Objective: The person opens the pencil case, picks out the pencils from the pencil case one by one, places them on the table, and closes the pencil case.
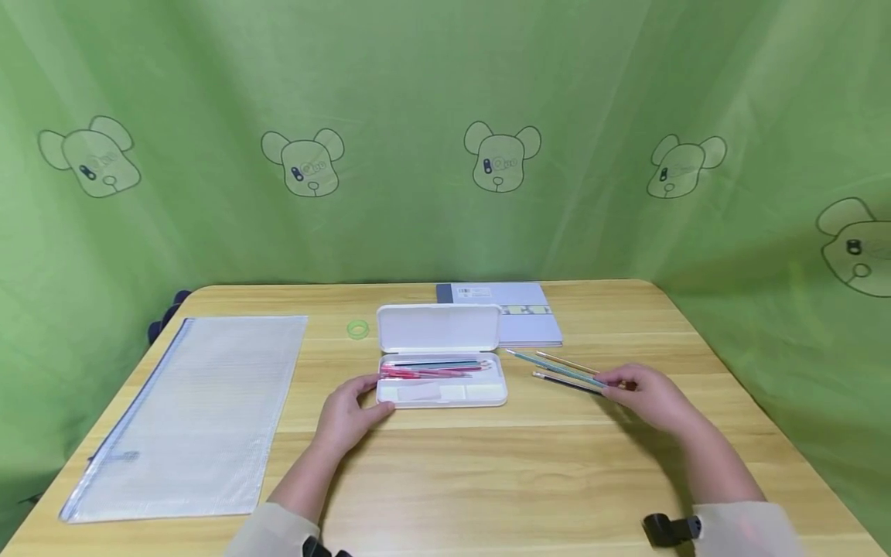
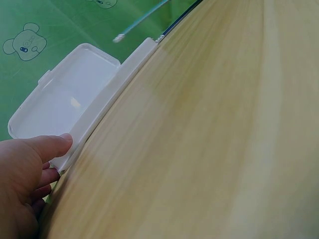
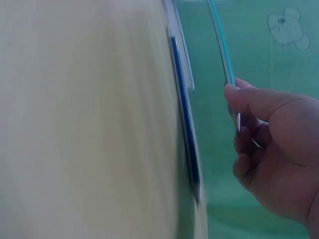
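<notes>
We have the open case (image 1: pixel 476 393) on the desk (image 1: pixel 487 472), our left hand (image 1: pixel 350 414) gripping its left end; our right hand (image 1: pixel 646 396) pinches the blue pencil (image 3: pixel 222 42) right of the case — whether it holds the gold pencil (image 1: pixel 567 363) too, we cannot tell; the dark pencil (image 3: pixel 184 109) seems to lie on the desk; a loose pinch near one end could let the blue pencil swing and drop; a left-hand tug might skew the case

Notebook (image 1: pixel 527 328) behind pencil case (image 1: pixel 438 329)
</notes>
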`<state>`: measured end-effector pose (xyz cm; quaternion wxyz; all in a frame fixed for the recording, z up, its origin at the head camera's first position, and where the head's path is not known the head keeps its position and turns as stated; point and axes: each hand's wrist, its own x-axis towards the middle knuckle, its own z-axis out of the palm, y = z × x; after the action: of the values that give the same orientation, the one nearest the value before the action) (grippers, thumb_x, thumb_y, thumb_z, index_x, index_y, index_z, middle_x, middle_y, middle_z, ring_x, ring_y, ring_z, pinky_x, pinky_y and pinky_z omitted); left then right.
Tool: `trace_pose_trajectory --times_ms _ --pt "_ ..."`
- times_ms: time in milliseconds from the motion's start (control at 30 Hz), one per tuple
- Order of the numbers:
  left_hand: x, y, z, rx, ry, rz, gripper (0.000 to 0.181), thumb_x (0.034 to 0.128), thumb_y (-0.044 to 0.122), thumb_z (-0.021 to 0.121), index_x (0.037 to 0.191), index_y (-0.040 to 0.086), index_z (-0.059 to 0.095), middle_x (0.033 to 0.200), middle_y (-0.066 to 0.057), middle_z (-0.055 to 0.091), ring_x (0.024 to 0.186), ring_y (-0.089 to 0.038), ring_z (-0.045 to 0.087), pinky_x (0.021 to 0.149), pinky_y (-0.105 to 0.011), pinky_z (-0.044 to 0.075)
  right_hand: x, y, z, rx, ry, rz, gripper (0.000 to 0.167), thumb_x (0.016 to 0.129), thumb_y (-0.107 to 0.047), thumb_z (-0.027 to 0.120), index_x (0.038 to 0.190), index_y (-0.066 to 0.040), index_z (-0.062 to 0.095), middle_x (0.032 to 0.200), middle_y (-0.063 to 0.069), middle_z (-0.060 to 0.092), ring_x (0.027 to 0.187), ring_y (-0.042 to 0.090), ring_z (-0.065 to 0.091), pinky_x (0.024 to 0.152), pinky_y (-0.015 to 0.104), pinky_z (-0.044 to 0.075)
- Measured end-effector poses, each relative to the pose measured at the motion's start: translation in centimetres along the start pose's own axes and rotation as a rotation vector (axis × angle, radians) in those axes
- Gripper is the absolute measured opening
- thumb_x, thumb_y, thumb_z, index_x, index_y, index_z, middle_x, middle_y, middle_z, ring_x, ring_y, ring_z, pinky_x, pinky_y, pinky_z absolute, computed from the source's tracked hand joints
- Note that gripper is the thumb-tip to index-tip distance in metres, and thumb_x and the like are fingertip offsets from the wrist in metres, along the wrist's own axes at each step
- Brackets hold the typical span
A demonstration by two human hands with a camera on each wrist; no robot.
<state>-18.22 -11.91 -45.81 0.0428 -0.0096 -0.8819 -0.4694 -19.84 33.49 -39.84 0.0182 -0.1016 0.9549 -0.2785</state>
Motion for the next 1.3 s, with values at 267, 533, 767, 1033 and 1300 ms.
trace_pose_trajectory --times_ms 267,533,767,1033,1300 --pt "-0.1 0.1 0.0 -0.008 0.003 0.003 0.054 0.0813 0.022 0.079 0.128 0.000 0.062 0.128 -0.017 0.066 0.128 -0.036 0.054 0.113 -0.050 0.040 -1.6 2.1 -0.5 -0.041 -0.026 0.042 0.028 0.092 -0.017 0.066 0.114 -0.001 0.069 0.096 0.009 0.066 0.080 0.012 0.052 0.066 0.025 0.045" --pt "-0.1 0.1 0.0 -0.010 0.003 0.008 0.054 0.0811 0.022 0.079 0.127 -0.001 0.062 0.128 -0.017 0.066 0.128 -0.036 0.055 0.113 -0.050 0.041 -2.0 3.3 -0.6 -0.043 -0.070 0.078 0.025 0.092 -0.016 0.065 0.111 -0.001 0.071 0.087 0.003 0.062 0.073 0.010 0.049 0.061 0.023 0.043" --pt "-0.1 0.1 0.0 -0.013 0.004 0.007 0.054 0.0812 0.022 0.079 0.127 -0.001 0.062 0.128 -0.018 0.065 0.128 -0.036 0.055 0.113 -0.050 0.040 -1.9 3.7 -0.6 -0.065 -0.063 0.074 0.023 0.089 -0.015 0.067 0.108 -0.003 0.072 0.092 0.005 0.066 0.081 0.015 0.052 0.066 0.024 0.044" --pt "-0.1 0.2 0.0 -0.012 -0.001 0.002 0.054 0.0812 0.022 0.079 0.127 -0.001 0.062 0.128 -0.017 0.066 0.128 -0.037 0.055 0.113 -0.050 0.040 -1.8 3.5 -0.6 -0.088 -0.066 0.075 0.021 0.088 -0.014 0.068 0.106 -0.004 0.073 0.095 0.008 0.068 0.085 0.015 0.055 0.073 0.032 0.047" --pt "-0.1 0.2 0.0 -0.015 0.002 0.006 0.054 0.0808 0.022 0.079 0.127 0.000 0.062 0.127 -0.017 0.066 0.127 -0.036 0.055 0.113 -0.049 0.041 -1.6 3.8 -0.5 -0.102 -0.068 0.074 0.021 0.088 -0.012 0.069 0.107 -0.004 0.074 0.098 0.012 0.070 0.088 0.017 0.057 0.075 0.035 0.049"
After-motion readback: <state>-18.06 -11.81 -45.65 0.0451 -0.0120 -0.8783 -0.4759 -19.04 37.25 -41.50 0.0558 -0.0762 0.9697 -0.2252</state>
